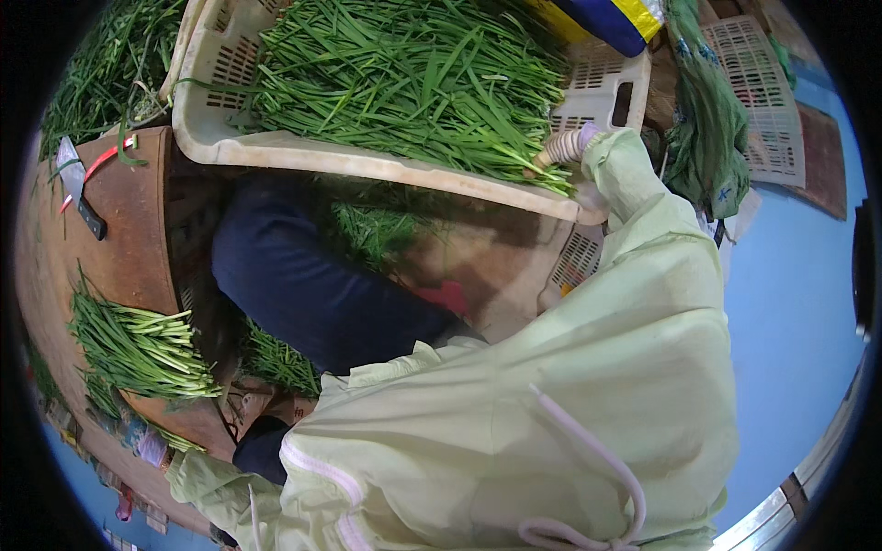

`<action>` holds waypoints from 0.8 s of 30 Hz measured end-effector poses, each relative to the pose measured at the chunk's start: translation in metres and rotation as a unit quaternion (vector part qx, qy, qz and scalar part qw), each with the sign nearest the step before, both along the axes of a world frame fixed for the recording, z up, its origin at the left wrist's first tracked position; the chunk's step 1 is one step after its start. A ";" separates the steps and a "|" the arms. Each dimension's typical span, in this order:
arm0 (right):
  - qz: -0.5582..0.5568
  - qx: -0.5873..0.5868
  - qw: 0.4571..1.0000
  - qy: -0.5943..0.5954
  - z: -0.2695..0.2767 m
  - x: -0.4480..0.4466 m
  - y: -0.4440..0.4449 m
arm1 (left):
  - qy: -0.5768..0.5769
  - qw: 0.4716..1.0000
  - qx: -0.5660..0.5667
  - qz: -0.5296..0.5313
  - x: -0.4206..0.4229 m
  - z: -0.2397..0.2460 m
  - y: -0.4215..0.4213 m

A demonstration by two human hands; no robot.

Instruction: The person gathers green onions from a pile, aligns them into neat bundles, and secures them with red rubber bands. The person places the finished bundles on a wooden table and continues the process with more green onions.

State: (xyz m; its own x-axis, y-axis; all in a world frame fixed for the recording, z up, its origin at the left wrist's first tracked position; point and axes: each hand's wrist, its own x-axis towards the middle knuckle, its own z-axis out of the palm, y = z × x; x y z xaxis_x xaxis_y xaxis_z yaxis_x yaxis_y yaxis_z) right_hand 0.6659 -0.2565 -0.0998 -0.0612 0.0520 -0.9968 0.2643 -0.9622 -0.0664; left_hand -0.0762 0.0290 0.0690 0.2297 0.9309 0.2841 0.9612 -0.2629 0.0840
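Observation:
A white perforated plastic crate [386,169] in front of me is heaped with garlic chives [406,82]. My right hand [551,153], in a striped glove, is at the crate's right end, its fingers curled over the pale stem ends of a bunch there. Far to the lower left is my left hand [141,441], gloved, small and blurred. A few chive stems [180,439] lie close beside it; whether it grips them I cannot tell. Above it, a bundle of garlic chives [148,344] rests across the edge of a brown board, pale stems to the right.
A black-handled knife [86,206] and a red strip [103,165] lie on the brown board [131,241]. More greens [103,76] stand at upper left. Green netting [706,131] hangs by a white plastic grid [758,96] at right. Loose chives [375,231] lie beneath the crate, near my leg.

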 end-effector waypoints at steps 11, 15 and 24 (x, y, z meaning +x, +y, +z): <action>-0.058 0.032 0.997 0.036 0.052 -0.003 -0.029 | -0.002 1.000 -0.004 -0.017 0.003 -0.002 0.011; -0.035 0.028 0.998 0.032 0.071 0.000 -0.016 | -0.011 1.000 -0.004 -0.014 -0.003 -0.011 0.001; 0.009 0.035 0.999 0.027 0.028 -0.041 0.029 | -0.012 1.000 -0.001 -0.029 -0.001 -0.009 0.004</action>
